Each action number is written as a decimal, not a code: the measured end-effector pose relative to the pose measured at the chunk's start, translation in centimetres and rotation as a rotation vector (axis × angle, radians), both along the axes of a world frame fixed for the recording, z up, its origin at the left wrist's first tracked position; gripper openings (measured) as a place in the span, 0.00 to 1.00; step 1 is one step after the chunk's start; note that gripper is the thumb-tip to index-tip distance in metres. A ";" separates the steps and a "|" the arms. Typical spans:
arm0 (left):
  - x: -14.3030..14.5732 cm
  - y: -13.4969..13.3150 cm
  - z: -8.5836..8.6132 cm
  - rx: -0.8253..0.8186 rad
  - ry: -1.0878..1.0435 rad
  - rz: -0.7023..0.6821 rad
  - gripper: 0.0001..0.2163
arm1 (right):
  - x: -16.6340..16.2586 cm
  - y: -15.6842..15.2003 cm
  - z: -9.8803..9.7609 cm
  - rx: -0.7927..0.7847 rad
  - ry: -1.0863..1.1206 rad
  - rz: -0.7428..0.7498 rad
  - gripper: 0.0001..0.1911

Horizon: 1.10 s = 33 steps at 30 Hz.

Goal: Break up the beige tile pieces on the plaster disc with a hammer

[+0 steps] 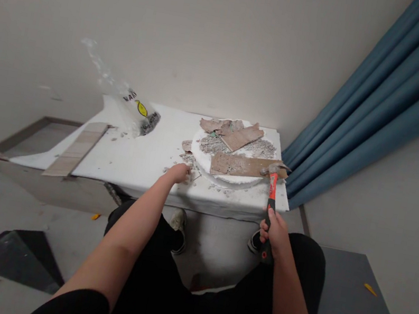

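Observation:
My right hand (275, 232) is closed round the black grip of a hammer (272, 186) with a red shaft. The hammer's head rests on a long brown tile piece (236, 164) lying on a round white foam disc (226, 177). More broken tile pieces (233, 131) and grey rubble lie on the disc. My left hand (178, 172) reaches to the disc's left edge, fingers curled down among small tile crumbs (189, 159); whether it holds one I cannot make out.
The disc sits on a low white foam board (140, 159). A clear plastic bag (129, 106) stands on its left part, and a long pale tile strip (76, 151) lies over its left edge. A blue curtain (387, 101) hangs at right. Dark sheets lie on the floor.

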<state>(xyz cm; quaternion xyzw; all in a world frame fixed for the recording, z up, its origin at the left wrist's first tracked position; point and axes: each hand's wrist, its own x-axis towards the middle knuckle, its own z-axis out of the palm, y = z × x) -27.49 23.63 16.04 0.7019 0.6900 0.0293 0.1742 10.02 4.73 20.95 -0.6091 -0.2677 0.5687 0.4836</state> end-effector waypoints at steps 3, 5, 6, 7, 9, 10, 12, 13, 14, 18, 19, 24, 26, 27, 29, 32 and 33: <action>0.3 -0.8 -1.0 -0.062 0.055 -0.083 0.06 | 0.0 0.0 -0.4 -0.017 0.032 -0.008 0.31; 0.6 -1.1 -1.3 -0.069 0.088 -0.116 0.05 | -0.1 -0.1 -0.5 -0.008 0.021 -0.018 0.31; 0.7 -1.2 -1.4 -0.066 0.102 -0.127 0.05 | -0.2 -0.1 -0.6 -0.004 0.011 -0.021 0.32; 0.8 -1.3 -1.5 -0.060 0.113 -0.136 0.05 | -0.3 -0.1 -0.6 -0.001 0.000 -0.023 0.32; 1.0 -1.4 -1.6 -0.043 0.129 -0.146 0.06 | -0.4 -0.1 -0.7 0.002 -0.021 -0.023 0.32; 1.2 -1.5 -1.7 -0.034 0.133 -0.148 0.07 | -0.5 -0.1 -0.7 0.003 -0.031 -0.022 0.32; 1.6 -1.6 -1.8 -0.018 0.140 -0.146 0.07 | -0.5 -0.2 -0.8 0.007 -0.049 -0.016 0.31; 1.8 -1.6 -1.9 -0.011 0.143 -0.143 0.07 | -0.6 -0.2 -0.8 0.012 -0.060 -0.012 0.31; 2.0 -1.7 -1.9 -0.006 0.146 -0.139 0.07 | -0.6 -0.2 -0.9 0.019 -0.070 -0.006 0.31; 2.6 -1.7 -2.0 0.010 0.150 -0.132 0.09 | -0.8 -0.2 -1.0 0.045 -0.117 0.009 0.30; 2.7 -1.7 -2.0 0.013 0.146 -0.132 0.09 | -0.8 -0.2 -1.0 0.047 -0.123 0.008 0.30; 3.5 -1.6 -2.2 0.031 0.114 -0.127 0.10 | -1.0 -0.1 -1.0 0.024 -0.117 -0.001 0.26; 3.8 -1.5 -2.5 0.034 0.107 -0.104 0.09 | -1.0 -0.1 -0.9 0.021 -0.116 0.006 0.25; 3.9 -1.4 -2.6 0.035 0.103 -0.087 0.09 | -1.0 -0.1 -0.9 0.020 -0.117 0.007 0.25; 3.9 -1.2 -2.9 0.036 0.093 -0.050 0.06 | -1.0 -0.2 -0.8 0.016 -0.119 0.006 0.25; 3.3 -0.7 -2.6 0.072 0.045 0.046 0.02 | -1.1 -0.3 -0.7 0.015 -0.112 -0.003 0.25; 3.0 -0.5 -2.3 0.108 0.004 0.103 0.03 | -1.1 -0.3 -0.7 0.021 -0.112 -0.001 0.25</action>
